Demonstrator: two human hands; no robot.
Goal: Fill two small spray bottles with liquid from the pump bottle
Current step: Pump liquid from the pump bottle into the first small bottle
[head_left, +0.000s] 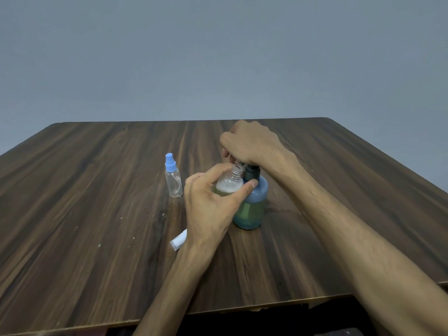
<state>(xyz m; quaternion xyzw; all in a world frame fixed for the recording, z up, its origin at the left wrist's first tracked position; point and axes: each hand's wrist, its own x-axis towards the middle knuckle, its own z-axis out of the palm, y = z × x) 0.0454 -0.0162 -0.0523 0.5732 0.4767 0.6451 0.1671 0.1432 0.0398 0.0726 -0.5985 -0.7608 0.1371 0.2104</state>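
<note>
A blue pump bottle (253, 204) with greenish liquid stands at the table's middle. My right hand (249, 141) lies on top of its black pump head, fingers curled over it. My left hand (211, 202) grips an uncapped clear spray bottle (231, 181) tilted against the pump bottle, its threaded neck under the nozzle; it holds yellowish liquid topped with foam. A second clear spray bottle (173, 178) with a blue spray cap stands upright to the left, and it looks empty.
A loose spray cap (179, 240) with a clear cover lies on the dark wooden table (84, 202) just left of my left wrist. A grey wall rises behind the table's far edge.
</note>
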